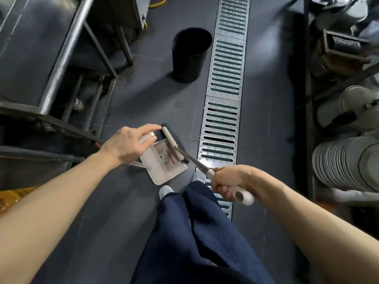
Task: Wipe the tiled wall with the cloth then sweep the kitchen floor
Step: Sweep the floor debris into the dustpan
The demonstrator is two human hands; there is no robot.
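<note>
A white dustpan point(164, 162) rests on the dark grey floor point(143, 95) just ahead of my feet, with small dark and reddish scraps lying in it. My left hand point(129, 142) grips the top of the dustpan's handle. My right hand point(229, 181) is closed around the white handle of a broom point(174, 146), whose metal shaft runs down to the left. The broom's pale head lies across the dustpan's far edge. No cloth or tiled wall is in view.
A black bin point(190, 54) stands on the floor ahead. A metal drain grate point(223, 111) runs down the floor on the right. Steel counters and frames point(61, 58) line the left side. Stacked plates point(338, 165) and pots fill shelving at right.
</note>
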